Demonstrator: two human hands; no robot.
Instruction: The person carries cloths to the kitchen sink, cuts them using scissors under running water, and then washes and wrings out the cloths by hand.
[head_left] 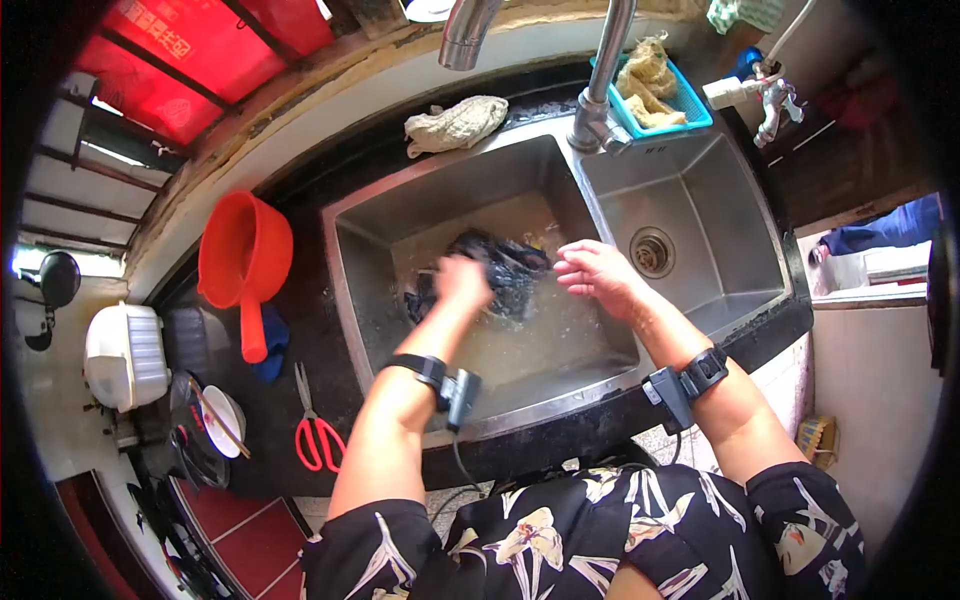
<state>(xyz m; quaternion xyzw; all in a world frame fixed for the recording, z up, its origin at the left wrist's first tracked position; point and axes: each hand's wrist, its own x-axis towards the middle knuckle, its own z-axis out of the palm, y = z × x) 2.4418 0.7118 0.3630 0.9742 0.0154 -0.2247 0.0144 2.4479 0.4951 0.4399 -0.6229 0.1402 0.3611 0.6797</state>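
Dark wet cloth [510,280] lies bunched in murky water in the large basin of a steel sink [350,265]. My left hand [463,282] is over the cloth's left part, blurred by motion, so its fingers and grip do not show clearly. Off the cloth's right end, above the basin's right side, my right hand [597,270] is raised with loosely bent fingers apart and nothing in them. Water around the cloth looks stirred and splashing.
A tap [597,120] rises behind the divider beside the smaller basin [690,220]. Behind the sink are a rag [457,125] and a blue basket [690,100]. To the left are a red dipper [245,250], red-handled scissors [315,430] and a white bowl [223,425] with chopsticks.
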